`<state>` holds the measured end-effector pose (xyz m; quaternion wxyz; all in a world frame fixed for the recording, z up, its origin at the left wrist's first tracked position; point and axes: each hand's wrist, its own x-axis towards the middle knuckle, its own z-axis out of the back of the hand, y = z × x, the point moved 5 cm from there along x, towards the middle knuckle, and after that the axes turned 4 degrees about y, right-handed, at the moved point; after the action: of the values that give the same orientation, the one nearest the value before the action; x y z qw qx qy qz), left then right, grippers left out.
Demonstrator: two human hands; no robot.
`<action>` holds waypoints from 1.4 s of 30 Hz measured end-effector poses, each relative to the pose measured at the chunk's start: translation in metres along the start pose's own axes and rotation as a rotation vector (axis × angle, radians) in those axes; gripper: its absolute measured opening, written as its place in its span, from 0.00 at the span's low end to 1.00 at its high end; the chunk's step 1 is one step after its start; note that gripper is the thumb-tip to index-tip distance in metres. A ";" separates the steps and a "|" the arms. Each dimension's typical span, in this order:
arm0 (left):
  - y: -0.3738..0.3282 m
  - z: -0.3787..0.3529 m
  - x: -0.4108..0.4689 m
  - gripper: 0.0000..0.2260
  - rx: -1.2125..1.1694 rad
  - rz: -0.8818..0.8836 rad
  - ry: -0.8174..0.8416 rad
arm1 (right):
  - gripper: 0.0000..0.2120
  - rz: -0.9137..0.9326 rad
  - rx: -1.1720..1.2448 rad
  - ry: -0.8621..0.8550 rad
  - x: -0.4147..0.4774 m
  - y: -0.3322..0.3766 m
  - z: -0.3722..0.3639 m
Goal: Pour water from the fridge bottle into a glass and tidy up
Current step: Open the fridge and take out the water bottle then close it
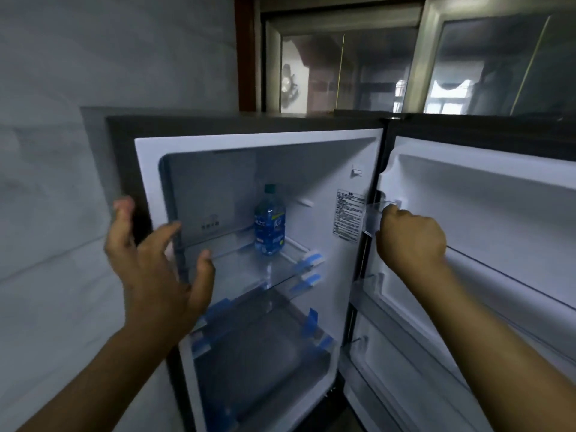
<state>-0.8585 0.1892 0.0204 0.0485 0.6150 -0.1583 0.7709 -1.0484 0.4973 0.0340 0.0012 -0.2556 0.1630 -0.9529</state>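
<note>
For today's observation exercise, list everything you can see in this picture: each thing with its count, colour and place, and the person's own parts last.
Fridge: one, dark grey outside, white inside, against the pale wall, standing open.
Fridge door: one, white lining, swung open to the right, its clear racks empty.
Water bottle: one, clear with blue label and green cap, upright on the top shelf.
Glass shelves: two, clear, blue tape on their edges.
Drawer: one, grey, below the shelves, taped.
Sticker: one, white, on the inner right wall.
Window: one, metal-framed, behind the fridge.
Left hand: open, in front of the fridge's left edge.
Right hand: closed, at the door's inner edge.
</note>
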 end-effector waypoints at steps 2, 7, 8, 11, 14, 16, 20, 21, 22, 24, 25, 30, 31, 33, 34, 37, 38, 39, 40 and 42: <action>-0.036 -0.007 -0.006 0.17 -0.020 -0.141 -0.062 | 0.22 0.015 0.020 -0.014 0.000 0.000 -0.005; -0.067 -0.087 -0.024 0.19 -0.235 0.059 0.208 | 0.18 0.034 0.072 -0.051 -0.002 -0.004 -0.015; -0.062 -0.108 -0.026 0.19 -0.266 0.144 0.247 | 0.16 0.034 0.117 -0.092 -0.002 -0.005 -0.017; -0.027 -0.167 -0.028 0.19 -0.300 0.439 0.326 | 0.15 0.074 0.296 -0.234 -0.002 -0.012 -0.014; 0.016 -0.225 -0.022 0.19 -0.282 0.662 0.392 | 0.15 0.101 0.328 -0.328 -0.002 -0.020 -0.017; 0.039 -0.258 -0.015 0.21 -0.268 0.740 0.407 | 0.15 0.109 0.315 -0.316 -0.002 -0.026 -0.021; 0.096 -0.323 -0.019 0.30 -0.300 0.883 0.466 | 0.18 0.113 0.245 -0.245 0.002 -0.043 -0.035; 0.126 -0.343 -0.031 0.31 -0.278 0.915 0.453 | 0.19 0.109 0.233 -0.237 0.002 -0.048 -0.035; 0.143 -0.362 -0.041 0.33 -0.282 0.956 0.452 | 0.20 0.100 0.224 -0.235 0.002 -0.054 -0.035; 0.153 -0.377 -0.050 0.35 -0.311 0.994 0.473 | 0.20 0.100 0.238 -0.231 0.003 -0.063 -0.036; 0.144 -0.375 -0.048 0.35 -0.339 1.013 0.490 | 0.21 0.109 0.243 -0.230 0.003 -0.067 -0.037; 0.133 -0.384 -0.054 0.31 -0.420 0.961 0.581 | 0.19 0.127 0.260 -0.210 0.008 -0.086 -0.044; 0.142 -0.389 -0.057 0.34 -0.411 0.948 0.560 | 0.19 0.116 0.275 -0.193 0.009 -0.090 -0.044; 0.163 -0.402 -0.068 0.37 -0.409 0.950 0.536 | 0.19 0.101 0.298 -0.169 0.011 -0.095 -0.045; 0.174 -0.410 -0.074 0.35 -0.418 0.951 0.540 | 0.19 0.099 0.305 -0.159 0.013 -0.096 -0.045; 0.138 -0.384 -0.055 0.35 -0.448 1.005 0.505 | 0.18 0.101 0.321 -0.112 0.016 -0.099 -0.048; 0.131 -0.379 -0.054 0.36 -0.461 1.024 0.482 | 0.18 0.104 0.324 -0.110 0.016 -0.099 -0.048; 0.123 -0.373 -0.054 0.36 -0.471 1.045 0.463 | 0.18 0.105 0.326 -0.116 0.016 -0.099 -0.048; 0.114 -0.367 -0.055 0.35 -0.478 1.036 0.440 | 0.18 0.104 0.329 -0.117 0.016 -0.099 -0.047; 0.098 -0.357 -0.059 0.32 -0.539 1.026 0.397 | 0.17 0.109 0.335 -0.097 0.014 -0.099 -0.046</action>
<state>-1.2038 0.2122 -0.1234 -0.1467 0.2711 -0.6117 0.7285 -1.0753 0.6044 0.0339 0.1034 -0.2881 0.0153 -0.9519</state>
